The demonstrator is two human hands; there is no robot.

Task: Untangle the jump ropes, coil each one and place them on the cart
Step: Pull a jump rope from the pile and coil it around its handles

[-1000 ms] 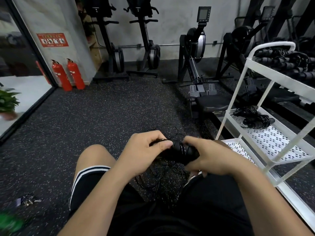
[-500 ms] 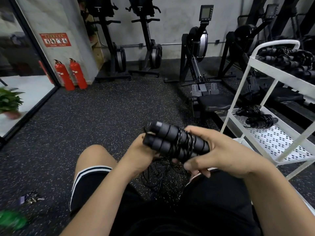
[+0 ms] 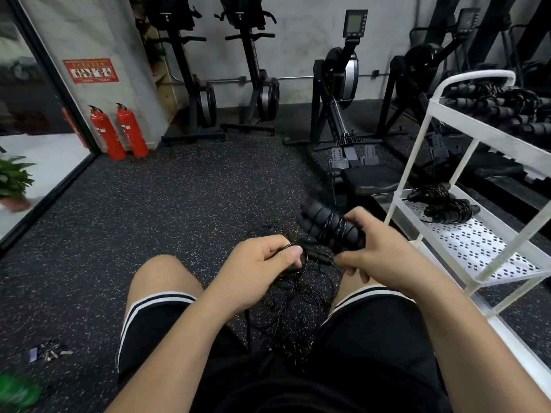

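Note:
My right hand (image 3: 378,251) grips a black jump rope bundle (image 3: 328,226): two foam handles side by side with thin cord wound around them. My left hand (image 3: 262,260) pinches a loose strand of the black cord just left of the bundle. Between my knees on the floor lies a tangle of thin black ropes (image 3: 298,299). The white three-tier cart (image 3: 483,263) stands at my right. Coiled ropes (image 3: 444,204) lie on its middle shelf and several more coiled ropes (image 3: 501,108) on its top shelf.
Rowing machines (image 3: 343,93) and ski machines (image 3: 256,84) line the back wall. Two red fire extinguishers (image 3: 119,132) stand at the left by a glass door. A potted plant (image 3: 13,180) is at the far left. Keys (image 3: 49,351) lie on the speckled rubber floor.
The bundle was raised and turned in my right hand, then lowered and shifted right. My left hand left the handles and now pinches a loose cord strand.

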